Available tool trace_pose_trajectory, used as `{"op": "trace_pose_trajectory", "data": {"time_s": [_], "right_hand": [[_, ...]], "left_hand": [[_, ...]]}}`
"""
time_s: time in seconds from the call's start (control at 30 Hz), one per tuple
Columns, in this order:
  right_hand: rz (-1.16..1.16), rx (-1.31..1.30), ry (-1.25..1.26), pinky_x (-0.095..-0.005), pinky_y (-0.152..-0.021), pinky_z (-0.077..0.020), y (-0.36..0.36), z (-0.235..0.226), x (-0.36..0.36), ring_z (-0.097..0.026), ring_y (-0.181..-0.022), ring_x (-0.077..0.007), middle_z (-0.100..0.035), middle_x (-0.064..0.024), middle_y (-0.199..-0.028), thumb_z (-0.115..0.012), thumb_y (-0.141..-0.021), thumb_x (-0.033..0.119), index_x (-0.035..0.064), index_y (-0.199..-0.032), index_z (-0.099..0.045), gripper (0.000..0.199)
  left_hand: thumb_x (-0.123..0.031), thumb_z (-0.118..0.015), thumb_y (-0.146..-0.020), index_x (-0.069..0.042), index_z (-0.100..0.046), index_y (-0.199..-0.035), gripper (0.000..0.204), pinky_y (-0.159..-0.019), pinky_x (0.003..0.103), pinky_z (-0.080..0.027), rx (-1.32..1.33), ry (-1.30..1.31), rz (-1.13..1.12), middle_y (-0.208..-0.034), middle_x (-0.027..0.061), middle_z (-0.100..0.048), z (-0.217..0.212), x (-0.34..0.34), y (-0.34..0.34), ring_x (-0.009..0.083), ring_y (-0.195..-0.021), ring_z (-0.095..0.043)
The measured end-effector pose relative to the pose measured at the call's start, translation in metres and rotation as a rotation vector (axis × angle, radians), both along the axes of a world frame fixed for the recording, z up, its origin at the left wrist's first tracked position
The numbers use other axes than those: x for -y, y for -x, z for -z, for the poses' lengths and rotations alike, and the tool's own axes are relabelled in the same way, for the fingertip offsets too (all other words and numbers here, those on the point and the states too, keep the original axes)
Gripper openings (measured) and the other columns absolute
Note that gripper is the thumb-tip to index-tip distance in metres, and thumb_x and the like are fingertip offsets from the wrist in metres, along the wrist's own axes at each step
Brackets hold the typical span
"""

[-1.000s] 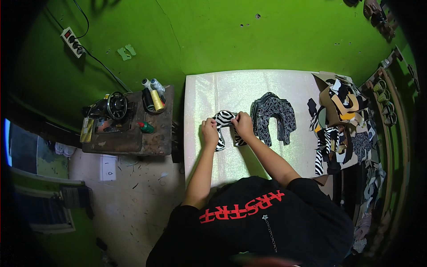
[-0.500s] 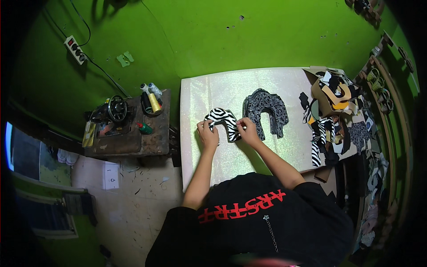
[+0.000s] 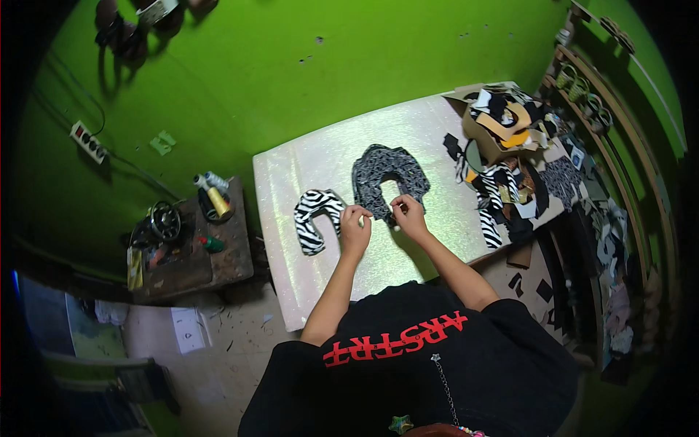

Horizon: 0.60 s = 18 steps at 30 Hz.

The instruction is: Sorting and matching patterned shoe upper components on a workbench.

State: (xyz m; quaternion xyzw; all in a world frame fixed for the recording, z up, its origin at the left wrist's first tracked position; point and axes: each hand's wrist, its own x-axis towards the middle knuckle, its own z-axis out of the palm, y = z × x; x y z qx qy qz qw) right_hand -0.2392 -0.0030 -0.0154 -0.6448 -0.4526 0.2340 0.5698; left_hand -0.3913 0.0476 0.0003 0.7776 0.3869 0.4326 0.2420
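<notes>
Two stacks of U-shaped cut pieces lie on the pale, shimmering table sheet point(image 3: 291, 284). The zebra-striped stack point(image 3: 309, 231) is on the left, its curve toward the wall. To its right lies the dark grey stack point(image 3: 389, 164) with a scribbled black-and-white pattern. My left hand point(image 3: 355, 229) is between the two stacks, fingers curled together beside the lower end of the grey stack's left leg. Over the lower part of that stack, my right hand point(image 3: 409, 218) has thumb and fingers pressed together. What either pinch holds is too small to make out.
Fabric scraps point(image 3: 502, 193) and a scrap-filled cardboard box point(image 3: 486, 142) crowd the table's right end. To the left stands a sewing machine point(image 3: 166, 222) on a worn bench with thread cones point(image 3: 218, 202) and a green bottle point(image 3: 212, 244). Wooden racks point(image 3: 619, 160) line the right side.
Both hands have left the zebra-striped stack and moved right to the grey stack. The zebra stack now lies free of them. The whole view has turned and shifted.
</notes>
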Motion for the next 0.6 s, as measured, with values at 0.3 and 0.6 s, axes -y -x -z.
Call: {"op": "trace_pose_trajectory", "data": {"time_s": [0.3, 0.6], "right_hand": [[0.228, -0.028, -0.040, -0.0239, -0.056, -0.0439, -0.081, -0.007, 0.048, -0.054, -0.059, -0.0124, -0.054, -0.0080, -0.077, -0.052, -0.076, -0.001, -0.0017, -0.080, -0.057, 0.006], [0.475, 0.159, -0.041, -0.0259, -0.057, -0.0428, -0.153, -0.026, 0.091, -0.053, -0.064, -0.0160, -0.053, -0.0086, -0.073, -0.052, -0.075, -0.001, -0.0016, -0.078, -0.056, 0.005]], "left_hand": [[0.000, -0.055, -0.069, -0.004, -0.060, -0.069, 0.007, -0.068, 0.031, -0.042, 0.057, 0.020, 0.284, -0.080, 0.0084, -0.055, -0.004, 0.019, -0.091, 0.0230, -0.079, -0.052], [-0.003, -0.053, -0.076, -0.002, -0.059, -0.080, 0.007, -0.060, 0.025, -0.042, 0.091, 0.277, 0.475, -0.077, 0.0074, -0.056, 0.008, 0.045, -0.165, 0.0153, -0.067, -0.054]]}}
